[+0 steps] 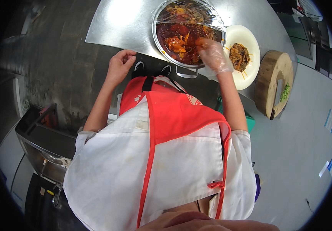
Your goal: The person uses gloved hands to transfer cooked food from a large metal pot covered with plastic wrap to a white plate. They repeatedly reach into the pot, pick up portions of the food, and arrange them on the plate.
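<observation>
My right hand (212,55), in a clear plastic glove, reaches over the near right rim of a large round metal pan (166,55). Its fingers are at reddish food in dark red liquid; whether they grip a piece cannot be told. Clear plastic film (189,14) covers the far part of the pan. Orange-red pieces of food (177,44) lie in the liquid left of the fingers. Just right of the pan, an oval white plate (254,53) holds a heap of brown cooked food (239,57). My bare left hand (122,66) hovers near the table's front edge, fingers curled, holding nothing visible.
A thick round wooden chopping block (265,83) stands right of the plate, bearing a cleaver (278,92) and chopped greens (285,92). The pan's metal handle (186,75) juts past the edge of the stainless steel table (111,29). A metal sink unit (50,135) is at the lower left.
</observation>
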Available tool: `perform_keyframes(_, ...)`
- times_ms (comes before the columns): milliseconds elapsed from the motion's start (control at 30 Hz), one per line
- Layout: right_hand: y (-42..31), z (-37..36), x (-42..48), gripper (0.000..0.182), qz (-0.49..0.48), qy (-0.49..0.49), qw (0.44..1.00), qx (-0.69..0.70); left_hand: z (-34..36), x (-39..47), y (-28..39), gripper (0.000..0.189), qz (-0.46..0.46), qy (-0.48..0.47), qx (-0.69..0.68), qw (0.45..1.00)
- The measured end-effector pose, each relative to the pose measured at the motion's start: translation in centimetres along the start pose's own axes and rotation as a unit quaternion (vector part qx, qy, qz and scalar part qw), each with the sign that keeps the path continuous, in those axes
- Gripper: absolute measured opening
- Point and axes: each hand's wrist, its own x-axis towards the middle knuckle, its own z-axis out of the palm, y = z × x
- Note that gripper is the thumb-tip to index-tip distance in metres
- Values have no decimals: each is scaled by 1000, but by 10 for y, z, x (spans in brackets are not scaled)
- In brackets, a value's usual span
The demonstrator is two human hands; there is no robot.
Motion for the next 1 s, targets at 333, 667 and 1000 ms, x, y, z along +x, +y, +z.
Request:
perform_keyframes(333,-49,16,9,24,100,-53,994,7,4,-5,15,17,3,5,-12,1000)
perform_keyframes(667,-33,-46,0,17,220,-15,954,201,5,1,5,18,-1,15,-18,1000)
perform_keyframes(1000,-14,-28,-3,14,253,20,883,396,5,11,6,19,1,2,-2,1000)
